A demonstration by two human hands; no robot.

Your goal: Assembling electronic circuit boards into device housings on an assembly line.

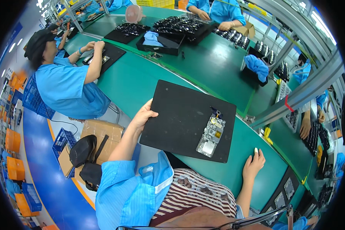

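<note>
My left hand [142, 115] grips the left edge of a flat black mat [176, 122], its thumb on top and its other fingers hidden underneath. On the right part of the mat lies a slim circuit board [210, 138], with metal shields, a yellow patch and a small dark flex cable at its far end. Apart from the mat, to its right, my right hand [253, 165] rests on the green work table [272, 161]. Its fingers are stretched out with nothing in them, and a white cover sits on one fingertip.
At the left a co-worker [61, 86] handles parts on another black mat [113, 57]. Across the bench stand black trays [161, 48] with blue cloths and piles of dark parts. A metal frame post [295, 99] rises at the right. More boards [280, 199] lie at the lower right.
</note>
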